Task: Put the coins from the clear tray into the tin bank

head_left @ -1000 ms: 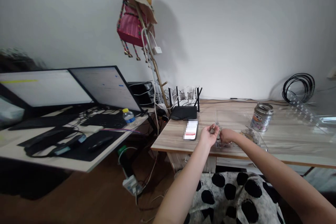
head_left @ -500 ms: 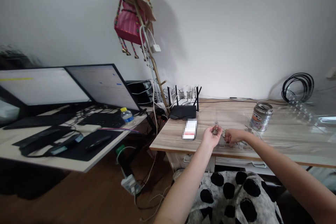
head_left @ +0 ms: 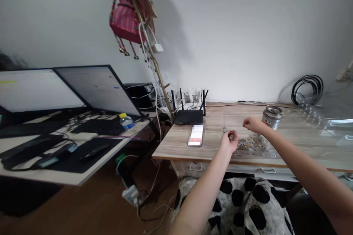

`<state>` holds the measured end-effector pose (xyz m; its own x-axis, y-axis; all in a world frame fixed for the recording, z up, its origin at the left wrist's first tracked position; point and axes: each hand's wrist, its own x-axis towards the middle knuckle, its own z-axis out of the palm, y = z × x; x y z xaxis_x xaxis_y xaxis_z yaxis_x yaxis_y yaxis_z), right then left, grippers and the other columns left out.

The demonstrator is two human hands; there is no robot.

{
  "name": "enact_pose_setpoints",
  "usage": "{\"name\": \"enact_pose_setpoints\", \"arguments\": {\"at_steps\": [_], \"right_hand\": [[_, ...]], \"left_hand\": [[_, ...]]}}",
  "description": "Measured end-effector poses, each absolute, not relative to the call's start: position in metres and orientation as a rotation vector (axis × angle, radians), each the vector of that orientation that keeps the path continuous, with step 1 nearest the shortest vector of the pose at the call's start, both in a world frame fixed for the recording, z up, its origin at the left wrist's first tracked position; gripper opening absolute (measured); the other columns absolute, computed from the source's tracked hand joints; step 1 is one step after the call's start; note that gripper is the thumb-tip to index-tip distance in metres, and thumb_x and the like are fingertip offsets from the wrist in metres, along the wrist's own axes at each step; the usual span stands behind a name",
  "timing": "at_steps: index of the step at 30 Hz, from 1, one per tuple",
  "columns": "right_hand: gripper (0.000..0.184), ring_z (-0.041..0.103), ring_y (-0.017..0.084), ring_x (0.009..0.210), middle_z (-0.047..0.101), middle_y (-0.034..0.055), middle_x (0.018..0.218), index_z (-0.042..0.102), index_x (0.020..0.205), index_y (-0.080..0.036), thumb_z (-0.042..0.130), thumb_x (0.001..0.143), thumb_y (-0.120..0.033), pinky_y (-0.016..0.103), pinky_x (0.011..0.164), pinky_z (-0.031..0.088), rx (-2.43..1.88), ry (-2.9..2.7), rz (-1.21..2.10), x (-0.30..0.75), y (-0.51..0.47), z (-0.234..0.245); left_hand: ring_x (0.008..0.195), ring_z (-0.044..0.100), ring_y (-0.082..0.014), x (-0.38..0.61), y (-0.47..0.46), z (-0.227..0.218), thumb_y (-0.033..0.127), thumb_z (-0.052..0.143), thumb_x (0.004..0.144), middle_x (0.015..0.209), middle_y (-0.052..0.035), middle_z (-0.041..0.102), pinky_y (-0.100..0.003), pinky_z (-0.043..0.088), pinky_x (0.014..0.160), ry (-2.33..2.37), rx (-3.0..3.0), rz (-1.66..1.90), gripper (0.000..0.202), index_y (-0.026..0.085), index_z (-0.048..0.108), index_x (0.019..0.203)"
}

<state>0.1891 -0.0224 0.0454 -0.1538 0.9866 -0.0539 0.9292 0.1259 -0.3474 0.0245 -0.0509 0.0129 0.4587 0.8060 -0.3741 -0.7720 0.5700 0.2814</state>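
My left hand is palm up with its fingers curled round a few coins. It sits at the left edge of a spread of loose silver and brassy coins on a clear plastic tray. My right hand hovers above the far side of the tray, fingers pinched together. Whatever is between its fingertips is too small to make out. Just beyond my right wrist stands a metal tin with a slot in its lid. A small coin stack is at the tray's left side.
A phone lies on the wooden desk left of the tray, with a black router behind it. Coiled black cable leans on the wall at right. Monitors and a bottle stand on the left desk.
My right hand has lifted from the coins and moved away toward the tray's far side, uncovering the coin spread. My left hand, still holding coins, has shifted slightly right. The view has turned slightly right.
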Motion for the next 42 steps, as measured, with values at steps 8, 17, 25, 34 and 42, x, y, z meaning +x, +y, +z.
{"name": "enact_pose_setpoints", "arguments": {"at_steps": [8, 17, 25, 34, 42], "right_hand": [[0.031, 0.05, 0.015, 0.089, 0.049, 0.0063, 0.106, 0.048, 0.105, -0.015, 0.043, 0.08, -0.031, 0.035, 0.075, 0.043, -2.223, -2.213, 0.48, 0.224, -0.017, -0.011], [0.029, 0.057, 0.012, 0.062, 0.063, 0.0035, 0.075, 0.058, 0.09, -0.013, 0.058, 0.064, -0.026, 0.019, 0.055, 0.042, -2.082, -2.148, 0.58, 0.223, -0.017, -0.012], [0.017, 0.052, 0.009, 0.039, 0.06, 0.0019, 0.05, 0.06, 0.064, -0.012, 0.062, 0.053, -0.025, 0.017, 0.041, 0.039, -1.982, -2.04, 0.855, 0.226, -0.028, -0.016], [0.034, 0.056, 0.01, 0.058, 0.063, 0.0054, 0.069, 0.057, 0.086, -0.012, 0.05, 0.067, -0.041, 0.02, 0.053, 0.045, -1.603, -1.873, 0.736, 0.204, -0.031, 0.042], [0.025, 0.055, 0.021, 0.068, 0.063, 0.0077, 0.073, 0.066, 0.072, -0.021, 0.057, 0.054, -0.037, 0.029, 0.054, 0.04, -2.179, -1.317, -0.197, 0.307, -0.011, 0.104]], "left_hand": [[0.031, 0.017, -0.0012, 0.004, -0.037, 0.02, 0.017, 0.04, 0.075, 0.045, 0.0069, 0.028, -0.014, 0.006, 0.029, 0.404, 0.206, 0.786, 0.012, 0.012, 0.046, 0.065], [0.032, 0.017, -0.001, -0.002, -0.025, 0.004, 0.021, 0.038, 0.075, 0.047, 0.0059, 0.032, -0.014, 0.006, 0.032, 0.425, 0.267, 0.799, 0.015, 0.012, 0.048, 0.071], [0.032, 0.018, -0.0006, 0.011, -0.027, -0.006, 0.023, 0.038, 0.074, 0.049, 0.0047, 0.035, -0.014, 0.005, 0.032, 0.491, 0.315, 0.727, 0.016, 0.012, 0.048, 0.071], [0.033, 0.021, -0.0008, 0.024, -0.02, 0.009, 0.028, 0.038, 0.074, 0.051, 0.0015, 0.039, -0.014, 0.003, 0.032, 0.563, 0.484, 0.497, 0.024, 0.009, 0.052, 0.074], [0.033, 0.015, 0.0007, 0.041, 0.013, 0.041, 0.025, 0.046, 0.074, 0.051, 0.0062, 0.033, -0.015, 0.002, 0.034, 0.619, 0.909, 0.488, 0.019, 0.01, 0.055, 0.08]]}}
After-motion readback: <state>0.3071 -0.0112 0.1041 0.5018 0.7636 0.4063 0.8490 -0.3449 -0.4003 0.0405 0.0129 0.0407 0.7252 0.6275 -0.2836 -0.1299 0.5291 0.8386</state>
